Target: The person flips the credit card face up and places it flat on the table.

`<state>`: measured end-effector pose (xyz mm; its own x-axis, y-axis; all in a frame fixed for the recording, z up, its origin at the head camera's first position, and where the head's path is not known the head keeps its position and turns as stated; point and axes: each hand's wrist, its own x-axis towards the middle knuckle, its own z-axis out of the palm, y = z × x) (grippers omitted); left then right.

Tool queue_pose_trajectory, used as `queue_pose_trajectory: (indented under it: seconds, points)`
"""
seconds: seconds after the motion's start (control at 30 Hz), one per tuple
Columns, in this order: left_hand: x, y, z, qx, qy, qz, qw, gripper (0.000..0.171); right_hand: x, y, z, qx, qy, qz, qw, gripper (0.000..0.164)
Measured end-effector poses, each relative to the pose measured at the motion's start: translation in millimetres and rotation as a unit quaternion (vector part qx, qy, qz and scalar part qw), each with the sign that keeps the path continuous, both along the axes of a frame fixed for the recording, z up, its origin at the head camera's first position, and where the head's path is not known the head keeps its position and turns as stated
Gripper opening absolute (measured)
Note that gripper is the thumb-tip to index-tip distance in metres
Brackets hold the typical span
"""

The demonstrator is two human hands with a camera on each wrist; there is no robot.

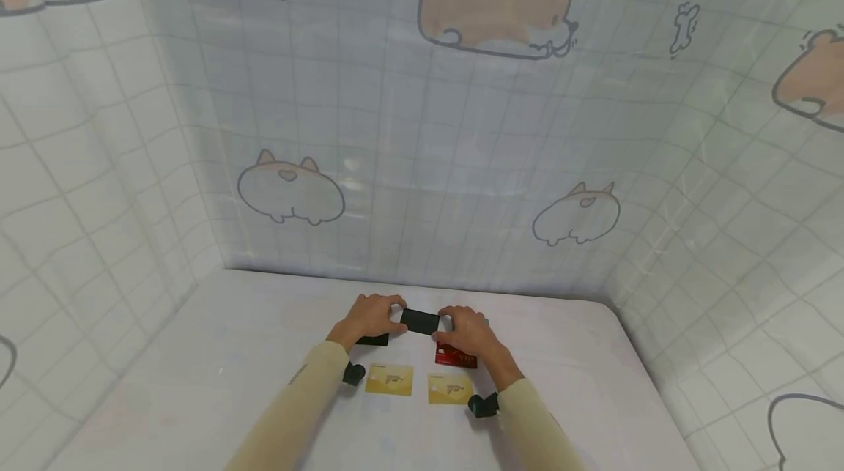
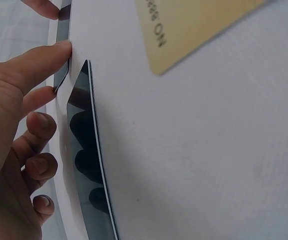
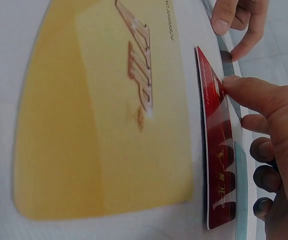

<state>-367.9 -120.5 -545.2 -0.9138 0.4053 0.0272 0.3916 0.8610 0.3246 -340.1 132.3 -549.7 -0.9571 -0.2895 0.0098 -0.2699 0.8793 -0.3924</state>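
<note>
A black card [image 1: 420,321] lies between both hands at the far part of the white table. My left hand [image 1: 371,316] pinches its left end between thumb and index finger, the other fingers loosely curled. At the right end, my right hand [image 1: 469,330] pinches it the same way. A second black card [image 1: 374,340] sits below the left hand, partly covered by it. Beneath the right hand is a red VIP card [image 1: 456,357], partly hidden. A pale teal card [image 3: 241,185] shows beyond the red one in the right wrist view.
Two yellow cards, a left one [image 1: 389,379] and a right one [image 1: 450,388], lie nearer on the white table [image 1: 395,442]. Dark wrist cameras [image 1: 484,405] stick out by the sleeves. A curtain [image 1: 422,163] with dog drawings hangs behind the table's far edge.
</note>
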Motion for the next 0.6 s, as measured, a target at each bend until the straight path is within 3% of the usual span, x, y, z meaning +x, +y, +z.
queue_pose_trajectory:
  seconds: [0.6]
  points:
    - [7.2, 1.1, -0.5, 0.014, -0.014, 0.006, 0.9998, 0.054, 0.4, 0.5, -2.7, 0.004, 0.022, 0.002, 1.0, 0.051]
